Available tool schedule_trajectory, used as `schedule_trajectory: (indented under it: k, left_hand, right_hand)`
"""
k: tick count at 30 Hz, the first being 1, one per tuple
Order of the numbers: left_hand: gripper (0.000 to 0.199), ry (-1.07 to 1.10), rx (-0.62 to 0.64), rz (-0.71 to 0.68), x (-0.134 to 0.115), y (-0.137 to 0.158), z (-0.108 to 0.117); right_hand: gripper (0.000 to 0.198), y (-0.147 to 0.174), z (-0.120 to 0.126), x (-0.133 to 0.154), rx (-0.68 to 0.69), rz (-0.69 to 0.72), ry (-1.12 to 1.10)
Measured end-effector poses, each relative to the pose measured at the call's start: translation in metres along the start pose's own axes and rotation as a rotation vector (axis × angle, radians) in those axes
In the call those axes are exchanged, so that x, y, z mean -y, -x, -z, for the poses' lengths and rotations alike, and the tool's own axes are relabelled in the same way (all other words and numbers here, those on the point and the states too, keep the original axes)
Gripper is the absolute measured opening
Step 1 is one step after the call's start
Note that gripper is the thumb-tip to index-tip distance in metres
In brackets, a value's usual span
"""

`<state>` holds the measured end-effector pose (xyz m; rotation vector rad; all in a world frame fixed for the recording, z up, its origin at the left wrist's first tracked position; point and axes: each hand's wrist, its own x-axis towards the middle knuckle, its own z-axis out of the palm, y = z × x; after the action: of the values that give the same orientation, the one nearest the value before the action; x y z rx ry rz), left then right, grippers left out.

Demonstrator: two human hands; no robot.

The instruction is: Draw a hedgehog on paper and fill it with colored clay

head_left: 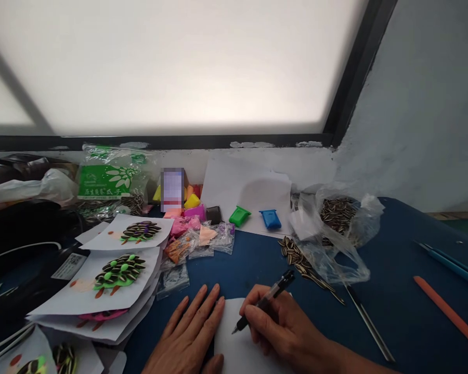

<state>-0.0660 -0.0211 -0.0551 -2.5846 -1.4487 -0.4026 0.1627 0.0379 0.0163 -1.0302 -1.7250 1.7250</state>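
A black pen (265, 300) is gripped in my right hand (283, 324), its tip pointing down at a white sheet of paper (234, 353). The tip is at or just over the sheet; I cannot tell whether it touches. My left hand (191, 332) lies flat with fingers stretched out, along the sheet's left edge, its thumb over the paper. To its left is a stack of white cards (62, 301) bearing hedgehog shapes (119, 272) made of coloured clay and sunflower seeds. Loose sunflower seeds (296, 254) lie beyond my right hand.
A plastic bag of sunflower seeds (337, 215) stands behind the loose ones. Green (239, 216) and blue (271, 219) clay packets sit at the back, with opened clay bags (179, 246) nearby. Tweezers (452, 265), an orange stick (446, 311) and a metallic rod (368, 322) lie to the right.
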Motion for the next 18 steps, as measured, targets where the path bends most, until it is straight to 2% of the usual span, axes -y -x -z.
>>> schedule_trajectory:
  k: [5, 18]
  left_hand:
    - [0.056, 0.008, 0.076, 0.050, -0.005, -0.004, 0.012]
    - [0.059, 0.176, 0.027, 0.055, -0.007, -0.007, 0.024]
  right_hand:
    - [0.044, 0.000, -0.001, 0.000, 0.009, -0.037, 0.021]
    - [0.047, -0.002, 0.001, -0.002, 0.030, -0.016, 0.049]
